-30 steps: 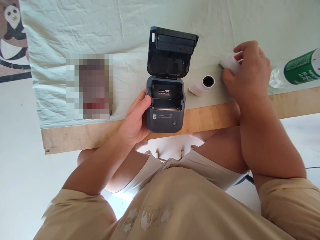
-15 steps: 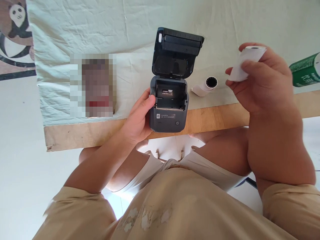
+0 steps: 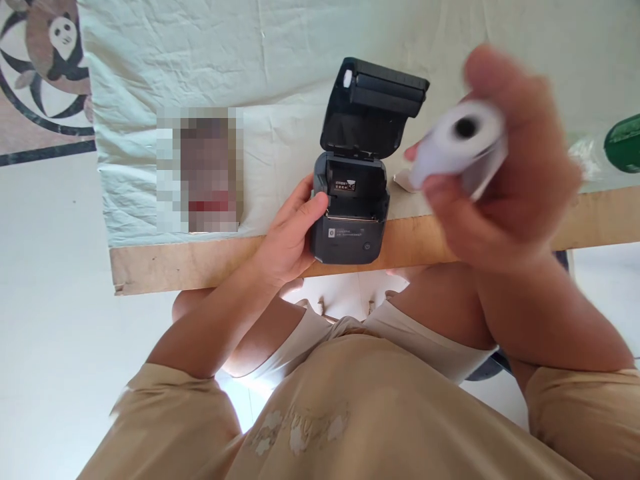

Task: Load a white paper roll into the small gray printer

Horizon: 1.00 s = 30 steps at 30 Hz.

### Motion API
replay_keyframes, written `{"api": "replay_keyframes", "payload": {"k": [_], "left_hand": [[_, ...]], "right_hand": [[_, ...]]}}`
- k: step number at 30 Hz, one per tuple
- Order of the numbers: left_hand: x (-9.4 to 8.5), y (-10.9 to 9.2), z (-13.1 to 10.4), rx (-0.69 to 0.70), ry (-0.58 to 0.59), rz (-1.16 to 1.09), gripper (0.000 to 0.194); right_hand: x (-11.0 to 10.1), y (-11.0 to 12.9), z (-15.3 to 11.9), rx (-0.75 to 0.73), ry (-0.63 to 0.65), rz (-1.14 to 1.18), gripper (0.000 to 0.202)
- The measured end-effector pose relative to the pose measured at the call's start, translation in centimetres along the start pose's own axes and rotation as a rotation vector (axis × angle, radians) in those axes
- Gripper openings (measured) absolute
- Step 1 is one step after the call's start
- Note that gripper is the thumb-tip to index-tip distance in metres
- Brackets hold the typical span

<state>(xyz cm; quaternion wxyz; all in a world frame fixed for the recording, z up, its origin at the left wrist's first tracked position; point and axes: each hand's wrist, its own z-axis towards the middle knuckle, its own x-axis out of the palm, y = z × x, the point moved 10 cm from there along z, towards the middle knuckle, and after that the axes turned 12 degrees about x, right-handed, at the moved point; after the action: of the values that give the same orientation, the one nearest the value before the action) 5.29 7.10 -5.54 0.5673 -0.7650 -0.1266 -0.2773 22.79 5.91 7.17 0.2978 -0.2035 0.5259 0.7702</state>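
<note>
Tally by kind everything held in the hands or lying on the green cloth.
Open printer, in the left hand: 1
Paper roll, in the right hand: 1
White paper piece, mostly hidden behind that roll and hand: 1
Green bottle, cut off by the picture's edge: 1
Pixelated object, kind unclear: 1
Total: 5

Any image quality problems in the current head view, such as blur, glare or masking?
Head view: motion blur softens the right hand and the paper roll it holds; the left hand and open label printer look fairly sharp; a pixelated block hides the object at left; the floor is washed out, brightest beside the shorts.
</note>
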Motion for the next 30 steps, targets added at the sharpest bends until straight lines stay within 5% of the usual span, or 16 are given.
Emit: {"api": "replay_keyframes", "payload": {"k": [3, 11, 19, 22, 27, 30], "left_hand": [[0.3, -0.3, -0.1, 0.021, 0.006, 0.004, 0.035], [0.1, -0.6, -0.4, 0.052, 0.01, 0.009, 0.039], [-0.1, -0.4, -0.2, 0.054, -0.011, -0.109, 0.03], [-0.4, -0.4, 0.0, 0.045, -0.011, -0.09, 0.044], [-0.7, -0.5, -0.2, 0.045, 0.036, 0.067, 0.07], [-0.6, -0.7, -0.3, 0.058, 0.059, 0.104, 0.078]], "right_hand": [[2.3, 3.2, -1.6, -0.274, -0.016, -0.087, 0.054], [4.8, 2.2, -1.0, -0.238, -0.003, -0.224, 0.013], [3.3, 4.7, -2.9, -0.417, -0.113, -0.096, 0.01], [4.3, 5.3, -3.8, -0.445, -0.066, -0.084, 0.011], [2.9, 4.5, -3.2, -0.385, -0.054, -0.007, 0.016], [1.1, 1.9, -1.6, -0.106, -0.08, 0.031, 0.036]]}}
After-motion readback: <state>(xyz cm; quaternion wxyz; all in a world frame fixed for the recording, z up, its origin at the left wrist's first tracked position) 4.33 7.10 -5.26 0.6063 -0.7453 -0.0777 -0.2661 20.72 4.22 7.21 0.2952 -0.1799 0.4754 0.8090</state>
